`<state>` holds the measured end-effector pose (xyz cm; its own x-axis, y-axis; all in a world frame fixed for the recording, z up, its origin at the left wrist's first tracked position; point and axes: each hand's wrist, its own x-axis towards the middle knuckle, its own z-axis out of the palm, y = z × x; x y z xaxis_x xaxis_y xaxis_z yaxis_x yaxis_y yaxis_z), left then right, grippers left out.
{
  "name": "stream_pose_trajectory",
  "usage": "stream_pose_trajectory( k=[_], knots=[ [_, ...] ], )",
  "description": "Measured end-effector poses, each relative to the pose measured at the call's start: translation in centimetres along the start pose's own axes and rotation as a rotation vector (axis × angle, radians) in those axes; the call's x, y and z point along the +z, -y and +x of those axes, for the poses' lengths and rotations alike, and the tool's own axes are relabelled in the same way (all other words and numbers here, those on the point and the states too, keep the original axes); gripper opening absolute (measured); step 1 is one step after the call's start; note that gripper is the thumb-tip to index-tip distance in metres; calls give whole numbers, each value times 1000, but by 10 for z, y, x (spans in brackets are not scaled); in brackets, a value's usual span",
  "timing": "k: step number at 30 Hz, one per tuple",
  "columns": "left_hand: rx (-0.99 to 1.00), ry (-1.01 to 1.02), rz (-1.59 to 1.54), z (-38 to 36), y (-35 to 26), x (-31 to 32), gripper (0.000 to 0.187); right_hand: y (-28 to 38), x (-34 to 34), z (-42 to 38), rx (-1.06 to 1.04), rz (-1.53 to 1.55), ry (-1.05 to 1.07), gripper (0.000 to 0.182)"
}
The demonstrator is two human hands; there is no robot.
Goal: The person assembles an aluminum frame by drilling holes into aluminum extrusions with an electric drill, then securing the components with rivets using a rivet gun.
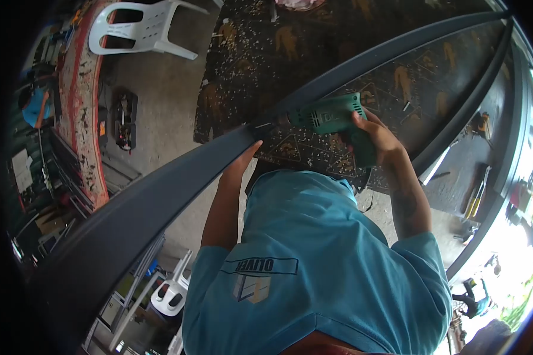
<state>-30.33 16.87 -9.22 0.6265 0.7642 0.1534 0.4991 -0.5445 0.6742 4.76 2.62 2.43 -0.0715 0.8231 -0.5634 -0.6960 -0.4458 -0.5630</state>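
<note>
My right hand (378, 137) is closed around the handle of a green power drill (331, 113). The drill points left, its front end against or very close to a long dark grey bar (177, 177). That bar runs diagonally from the lower left over the dark worktable (249, 71) to the upper right corner. My left hand (246, 156) grips the bar's near edge just left of the drill; its other fingers are hidden beneath the bar. A second dark bar (471, 97) meets the first at the far right corner.
Pale chips litter the table. Pliers with yellow handles (474, 198) lie at the right. A white plastic chair (142, 28) stands at the upper left, near a black tool tray (124, 118) on the floor. Another person (35, 106) is at the far left.
</note>
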Motion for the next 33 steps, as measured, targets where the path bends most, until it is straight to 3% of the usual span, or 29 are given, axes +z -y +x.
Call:
stream_pose_trajectory(
  k=[4,6,10,12,13,15,19,21,27,31,33],
  knots=[
    [-99,-64,-170,12,-23,-11,36,0,1,33,70,-94,27,61],
    [-270,-21,-134,10,-23,-11,44,3,1,42,125,-91,30,60],
    [-291,125,45,24,-37,-25,58,-2,-1,51,151,-44,36,60],
    [78,-12,91,40,-57,-31,76,-2,-3,52,149,-39,36,59],
    [73,-2,90,40,-58,-25,76,-2,-4,52,147,-43,40,59],
    [-69,-234,-424,34,-58,-12,70,-4,-5,53,152,-55,37,59],
    [-108,-346,-309,26,-34,15,50,-1,-2,54,121,-132,31,59],
    [91,-498,-281,32,-29,23,31,-5,-4,56,142,-134,25,60],
    [140,-515,-191,37,-28,25,33,-3,-8,64,169,-121,31,63],
    [71,-519,-113,36,-27,30,39,1,-8,67,175,-120,50,61],
    [156,-579,-186,41,-26,33,35,5,-9,70,171,-115,58,60]
  ],
)
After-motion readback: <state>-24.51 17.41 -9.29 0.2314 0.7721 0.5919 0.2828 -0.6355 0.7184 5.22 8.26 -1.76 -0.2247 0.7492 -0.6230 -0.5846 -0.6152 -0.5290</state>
